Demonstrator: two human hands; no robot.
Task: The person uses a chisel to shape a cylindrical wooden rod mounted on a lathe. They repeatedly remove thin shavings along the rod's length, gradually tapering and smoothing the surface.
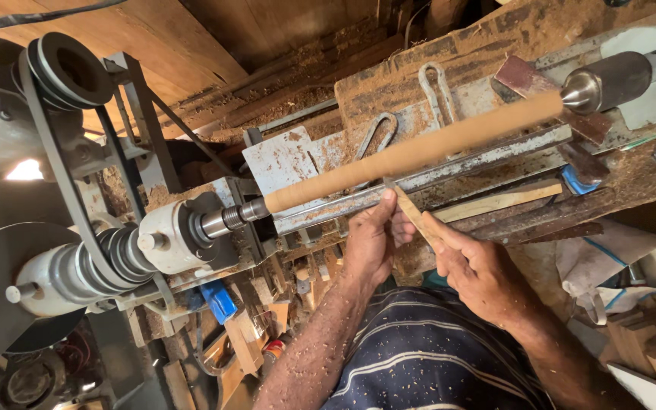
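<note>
Both hands, left hand (372, 237) and right hand (474, 266), grip a chisel (413, 214) against the lathe-mounted wooden spindle (419, 150)

The chisel (417, 219) tip is hidden behind the left hand (372, 241) just below the spinning wooden spindle (419, 150), whose surface blurs; beyond the spindle's far end, the tailstock (616, 78) is cut off by the frame edge.

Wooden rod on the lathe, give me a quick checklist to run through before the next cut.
1. Wooden rod seated between drive spindle and tail centre: ok.
2. Chisel laid on the tool rest: ok.
3. Left hand near the chisel tip, right hand on its handle: ok.
4. Belt on the pulleys: ok.
5. Rod turning: cannot tell.
6. Sawdust on the bed: not ok.
</note>
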